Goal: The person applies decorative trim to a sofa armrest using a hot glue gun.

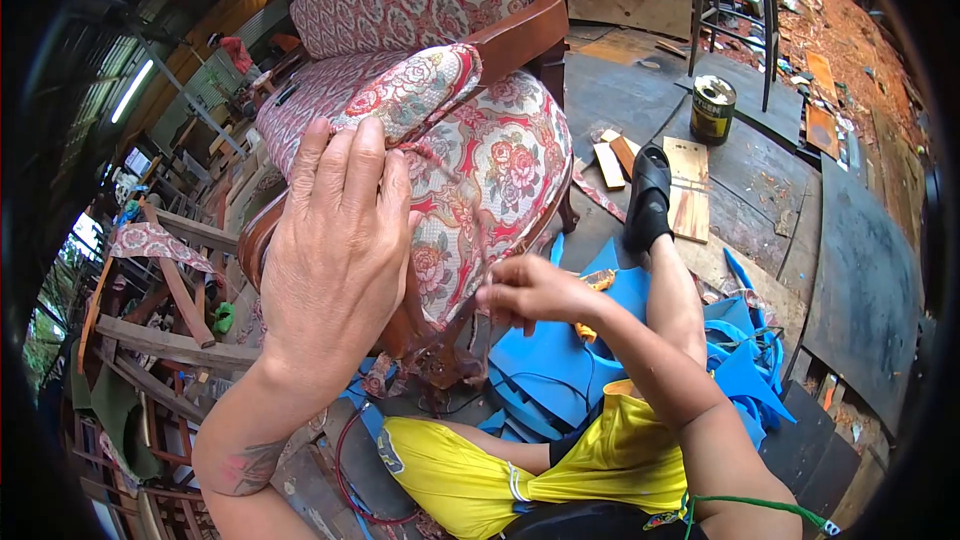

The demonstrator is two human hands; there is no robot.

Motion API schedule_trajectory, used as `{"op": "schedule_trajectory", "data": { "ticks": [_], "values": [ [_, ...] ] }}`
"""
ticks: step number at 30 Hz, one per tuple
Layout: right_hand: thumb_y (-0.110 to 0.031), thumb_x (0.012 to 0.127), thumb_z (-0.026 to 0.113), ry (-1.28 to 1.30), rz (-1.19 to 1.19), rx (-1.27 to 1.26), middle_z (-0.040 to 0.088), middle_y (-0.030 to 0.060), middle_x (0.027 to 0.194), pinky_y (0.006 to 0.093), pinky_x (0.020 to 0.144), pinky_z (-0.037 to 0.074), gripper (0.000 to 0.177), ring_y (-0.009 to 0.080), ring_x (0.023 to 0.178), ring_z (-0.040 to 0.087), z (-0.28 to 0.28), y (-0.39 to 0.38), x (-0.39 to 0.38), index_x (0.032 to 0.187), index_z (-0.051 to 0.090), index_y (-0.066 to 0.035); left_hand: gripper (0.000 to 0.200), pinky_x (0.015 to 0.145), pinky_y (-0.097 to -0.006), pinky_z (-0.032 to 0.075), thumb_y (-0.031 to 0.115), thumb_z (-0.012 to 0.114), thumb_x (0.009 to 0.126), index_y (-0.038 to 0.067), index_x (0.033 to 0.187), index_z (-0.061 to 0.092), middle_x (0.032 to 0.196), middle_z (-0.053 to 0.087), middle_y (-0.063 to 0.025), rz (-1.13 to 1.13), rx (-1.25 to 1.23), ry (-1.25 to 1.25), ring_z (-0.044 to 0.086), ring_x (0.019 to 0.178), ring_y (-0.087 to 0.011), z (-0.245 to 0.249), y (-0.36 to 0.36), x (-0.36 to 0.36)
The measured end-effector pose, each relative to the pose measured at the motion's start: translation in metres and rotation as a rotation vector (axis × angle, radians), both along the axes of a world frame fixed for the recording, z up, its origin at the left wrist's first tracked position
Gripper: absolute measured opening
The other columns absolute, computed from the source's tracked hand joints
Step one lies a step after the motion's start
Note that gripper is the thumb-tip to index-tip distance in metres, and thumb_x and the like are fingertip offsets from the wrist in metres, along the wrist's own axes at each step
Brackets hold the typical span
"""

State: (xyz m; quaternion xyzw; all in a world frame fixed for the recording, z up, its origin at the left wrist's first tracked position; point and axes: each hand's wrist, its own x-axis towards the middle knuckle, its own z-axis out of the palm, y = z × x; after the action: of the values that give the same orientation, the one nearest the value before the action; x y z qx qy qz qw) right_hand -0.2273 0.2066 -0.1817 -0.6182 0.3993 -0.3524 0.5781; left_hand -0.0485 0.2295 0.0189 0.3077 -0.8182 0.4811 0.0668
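My left hand (340, 230) lies with its fingers extended on the padded arm of a floral upholstered sofa (515, 165). The arm pad (415, 95) is covered in the same red and cream rose fabric. Lower and to the right, my right hand (535, 290) is closed in a pinch. A thin, motion-blurred strip (484, 230) runs from the edge of the arm pad down to those fingers; its material is hard to make out. Beneath the right hand, a yellow-handled utility knife (592, 295) rests on blue sheet scraps (545, 360).
An open dark can with a yellow label (712, 110) stands on the boards at right. Wood offcuts (688, 185) lie by my foot. Wooden frames (170, 340) crowd the left, with a person in red (236, 55) farther back. A metal-legged stand (770, 20) rises behind the can.
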Motion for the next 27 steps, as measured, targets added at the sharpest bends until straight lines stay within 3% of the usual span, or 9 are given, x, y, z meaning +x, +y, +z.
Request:
{"op": "schedule_trajectory", "data": {
  "ticks": [4, 6, 7, 10, 15, 16, 20, 22, 27],
  "values": [
    [-0.030, 0.103, 0.064, -0.122, -0.402, -0.054, 0.067, 0.0054, 0.075, 0.0280, 0.048, 0.055, 0.030, 0.0128, 0.058, 0.066, 0.025, -0.015, -0.028, 0.097, 0.066, 0.000, 0.042, 0.126, -0.0443, 0.027, 0.026, 0.068, 0.094, 0.002, 0.128, 0.063, 0.139, 0.050, -0.0176, 0.016, 0.034, 0.010, 0.049, 0.134, -0.0311, 0.002, 0.002, -0.001],
    [-0.023, 0.102, 0.066, -0.352, -0.525, -0.094, 0.068, 0.0069, 0.080, 0.0289, 0.052, 0.058, 0.033, 0.0125, 0.063, 0.067, 0.028, -0.030, -0.039, 0.123, 0.063, 0.003, 0.042, 0.126, -0.0443, 0.027, 0.026, 0.068, 0.094, 0.002, 0.129, 0.063, 0.139, 0.050, -0.0176, 0.015, 0.035, 0.009, 0.048, 0.134, -0.0310, 0.001, 0.001, -0.001],
    [-0.014, 0.099, 0.068, -0.339, -0.572, -0.124, 0.069, 0.0101, 0.089, 0.0303, 0.058, 0.061, 0.057, 0.0135, 0.072, 0.068, 0.030, -0.033, -0.042, 0.148, 0.045, 0.004, 0.042, 0.127, -0.0442, 0.026, 0.026, 0.068, 0.095, 0.002, 0.129, 0.063, 0.139, 0.050, -0.0176, 0.016, 0.032, 0.008, 0.048, 0.135, -0.0310, 0.002, 0.001, -0.001],
    [-0.010, 0.097, 0.070, -0.357, -0.723, -0.231, 0.069, 0.0140, 0.098, 0.0308, 0.064, 0.063, 0.072, 0.0147, 0.078, 0.068, 0.032, -0.042, -0.033, 0.156, 0.032, 0.004, 0.042, 0.127, -0.0443, 0.026, 0.026, 0.068, 0.095, 0.002, 0.129, 0.063, 0.140, 0.050, -0.0181, 0.025, 0.011, -0.011, 0.048, 0.135, -0.0311, 0.001, 0.001, -0.001],
    [0.000, 0.097, 0.067, -0.256, -0.896, -0.941, 0.069, 0.0067, 0.098, 0.0259, 0.064, 0.063, 0.008, 0.0096, 0.079, 0.068, 0.055, -0.039, 0.004, 0.103, 0.070, 0.002, 0.043, 0.126, -0.0446, 0.026, 0.026, 0.068, 0.094, 0.002, 0.129, 0.062, 0.140, 0.050, -0.0186, 0.027, 0.024, -0.014, 0.048, 0.135, -0.0314, 0.003, 0.003, -0.003],
    [-0.006, 0.092, 0.073, -0.369, -0.852, -0.904, 0.073, 0.0108, 0.092, 0.0298, 0.061, 0.057, 0.011, 0.0179, 0.079, 0.072, 0.060, -0.043, 0.013, 0.100, 0.071, 0.000, 0.043, 0.126, -0.0448, 0.027, 0.026, 0.068, 0.094, 0.002, 0.129, 0.061, 0.139, 0.050, -0.0187, 0.023, 0.035, -0.008, 0.048, 0.135, -0.0315, 0.003, 0.003, -0.002],
    [-0.015, 0.092, 0.076, -0.360, -0.661, -0.715, 0.075, 0.0092, 0.093, 0.0286, 0.068, 0.056, 0.018, 0.0146, 0.082, 0.071, 0.090, -0.039, 0.029, 0.103, 0.072, -0.001, 0.045, 0.128, -0.0437, 0.022, 0.029, 0.067, 0.093, -0.002, 0.125, 0.060, 0.140, 0.051, -0.0164, 0.017, 0.007, -0.025, 0.048, 0.134, -0.0281, 0.003, 0.001, -0.002],
    [-0.016, 0.092, 0.077, -0.543, -0.623, -0.737, 0.075, 0.0077, 0.094, 0.0276, 0.071, 0.055, 0.020, 0.0113, 0.082, 0.069, 0.086, -0.053, 0.041, 0.104, 0.071, 0.000, 0.046, 0.126, -0.0438, 0.024, 0.030, 0.067, 0.093, -0.002, 0.125, 0.060, 0.140, 0.050, -0.0172, 0.007, 0.019, -0.026, 0.048, 0.134, -0.0283, 0.003, 0.001, -0.001],
    [-0.006, 0.095, 0.073, -0.711, -0.547, -0.716, 0.074, 0.0037, 0.093, 0.0244, 0.074, 0.053, 0.009, 0.0070, 0.086, 0.066, 0.087, -0.056, 0.046, 0.102, 0.069, -0.001, 0.047, 0.125, -0.0456, 0.028, 0.028, 0.069, 0.092, -0.001, 0.128, 0.060, 0.139, 0.050, -0.0178, 0.008, 0.037, -0.022, 0.048, 0.134, -0.0300, 0.005, 0.002, -0.001]
  ]
}}
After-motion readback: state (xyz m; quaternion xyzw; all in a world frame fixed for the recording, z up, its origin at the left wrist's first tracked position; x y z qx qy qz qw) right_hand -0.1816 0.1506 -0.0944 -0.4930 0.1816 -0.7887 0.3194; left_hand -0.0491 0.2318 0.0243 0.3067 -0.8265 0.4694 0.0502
